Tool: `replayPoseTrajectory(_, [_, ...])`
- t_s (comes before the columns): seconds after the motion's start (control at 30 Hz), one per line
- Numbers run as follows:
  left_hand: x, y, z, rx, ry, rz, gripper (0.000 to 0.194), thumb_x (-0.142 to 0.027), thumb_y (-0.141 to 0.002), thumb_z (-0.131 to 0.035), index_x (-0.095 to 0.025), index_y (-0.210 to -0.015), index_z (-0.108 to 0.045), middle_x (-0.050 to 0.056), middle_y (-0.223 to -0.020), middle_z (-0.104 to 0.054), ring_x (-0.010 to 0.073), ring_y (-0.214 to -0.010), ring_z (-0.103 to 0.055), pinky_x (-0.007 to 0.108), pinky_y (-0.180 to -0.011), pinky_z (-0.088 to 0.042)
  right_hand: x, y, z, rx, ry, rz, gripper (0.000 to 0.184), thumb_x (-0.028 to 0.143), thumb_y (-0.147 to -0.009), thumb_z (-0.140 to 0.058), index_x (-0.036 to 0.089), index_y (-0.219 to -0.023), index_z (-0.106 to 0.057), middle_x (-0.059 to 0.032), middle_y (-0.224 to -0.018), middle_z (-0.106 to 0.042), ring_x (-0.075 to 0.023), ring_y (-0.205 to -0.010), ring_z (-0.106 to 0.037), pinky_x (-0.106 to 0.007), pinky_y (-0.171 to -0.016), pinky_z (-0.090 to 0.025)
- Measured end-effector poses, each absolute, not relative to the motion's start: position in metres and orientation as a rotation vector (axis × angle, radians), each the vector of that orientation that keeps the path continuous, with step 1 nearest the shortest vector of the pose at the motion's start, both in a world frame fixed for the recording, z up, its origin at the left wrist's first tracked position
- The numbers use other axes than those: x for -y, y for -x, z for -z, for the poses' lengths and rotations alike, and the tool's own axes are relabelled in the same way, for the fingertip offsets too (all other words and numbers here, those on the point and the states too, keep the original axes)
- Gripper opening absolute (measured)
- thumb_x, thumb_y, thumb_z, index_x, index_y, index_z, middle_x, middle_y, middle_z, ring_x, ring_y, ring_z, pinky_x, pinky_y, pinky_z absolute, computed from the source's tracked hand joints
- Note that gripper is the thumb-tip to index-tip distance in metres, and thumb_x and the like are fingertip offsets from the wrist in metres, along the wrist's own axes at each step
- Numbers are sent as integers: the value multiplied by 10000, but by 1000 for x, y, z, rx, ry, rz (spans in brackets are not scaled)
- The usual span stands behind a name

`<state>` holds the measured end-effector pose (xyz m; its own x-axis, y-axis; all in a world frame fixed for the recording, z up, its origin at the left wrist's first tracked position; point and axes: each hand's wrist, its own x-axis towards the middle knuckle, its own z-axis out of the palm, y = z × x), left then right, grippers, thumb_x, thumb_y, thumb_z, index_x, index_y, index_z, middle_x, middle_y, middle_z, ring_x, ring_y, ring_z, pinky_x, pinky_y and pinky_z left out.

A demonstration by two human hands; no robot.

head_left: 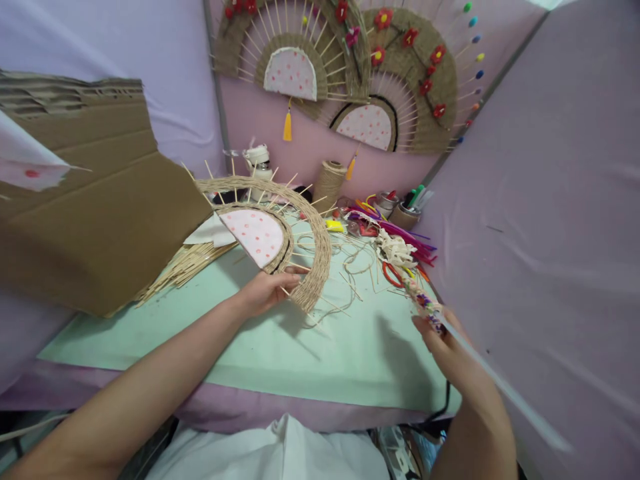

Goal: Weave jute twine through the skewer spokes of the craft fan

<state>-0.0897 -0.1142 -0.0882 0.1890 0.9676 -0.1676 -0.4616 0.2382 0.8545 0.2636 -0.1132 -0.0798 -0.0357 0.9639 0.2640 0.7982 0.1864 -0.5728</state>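
My left hand [273, 291] grips the lower end of a half-round fan [320, 250] of twine woven over thin wooden sticks, raised above the table. At the fan's centre is a white half-disc [255, 235] with pink dots, edged by twine and a dark line. On the right, my right hand [453, 340] is closed around a colourfully patterned hot glue gun [429, 310]. A long translucent glue stick [505, 387] juts from its rear, and a black cord hangs below. The gun is apart from the fan, its nozzle end hard to make out.
Cardboard [100, 233] stands at the left beside a bundle of thin sticks [185, 267]. Behind the fan are a twine spool [330, 180], a pen holder [406, 217], purple pipe cleaners [420, 247] and orange-handled scissors [393, 275]. Decorated fans [420, 87] hang on the back wall.
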Motion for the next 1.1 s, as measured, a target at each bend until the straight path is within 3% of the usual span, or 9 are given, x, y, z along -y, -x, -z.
replayPoseTrajectory(0.27, [110,97,79,-817,-608,-1146,205,-138,-744,-637,-111,-935,-708,85,-869,-724,165,-748,-665,272,-716,-517,85,-319,129,2092,2106,-173,468,446,-807,-487,105,-1105,-606,-174,-993,-620,-300,-911,-609,-389,-786,-471])
replayPoseTrajectory(0.4, [108,100,82,-775,-585,-1097,267,-145,-773,-587,-82,-1011,-690,135,-956,-727,211,-890,-680,305,-821,-513,88,-311,107,2093,2071,-112,496,415,-760,-582,147,-1177,-603,-190,-1109,-617,-348,-1011,-590,-466,-863,-452])
replayPoseTrajectory(0.5, [108,103,83,-747,-587,-1066,307,-175,-778,-579,-64,-1046,-681,155,-980,-727,236,-952,-678,306,-826,-514,97,-272,76,2037,1697,-188,428,435,-826,-522,165,-1148,-606,-167,-1190,-594,-314,-1114,-551,-444,-935,-427])
replayPoseTrajectory(0.63, [109,106,85,-633,-631,-1025,348,-227,-781,-580,-65,-1073,-678,163,-1019,-722,246,-1010,-665,297,-849,-504,104,-187,53,2070,1211,-656,250,382,-876,-513,199,-981,-650,-84,-1000,-678,-206,-913,-627,-347,-846,-474])
replayPoseTrajectory(0.77, [112,107,87,-622,-687,-1014,355,-264,-798,-568,-91,-1089,-674,155,-1032,-721,263,-1049,-649,329,-901,-479,100,-125,61,1893,1021,-995,174,305,-829,-593,195,-936,-673,-62,-956,-695,-166,-822,-634,-297,-761,-496])
replayPoseTrajectory(0.93, [112,106,88,-610,-717,-987,367,-265,-799,-567,-83,-1103,-664,146,-973,-730,257,-1022,-655,320,-851,-489,94,-104,74,1660,929,-1157,228,336,-769,-660,181,-931,-701,-83,-982,-677,-164,-792,-632,-281,-695,-505])
replayPoseTrajectory(1.1, [111,104,88,-609,-708,-993,335,-235,-791,-572,-65,-1061,-675,138,-922,-735,232,-955,-672,296,-823,-495,97,-96,78,1618,871,-1134,125,301,-767,-648,186,-775,-694,-45,-813,-636,-156,-754,-598,-263,-663,-480])
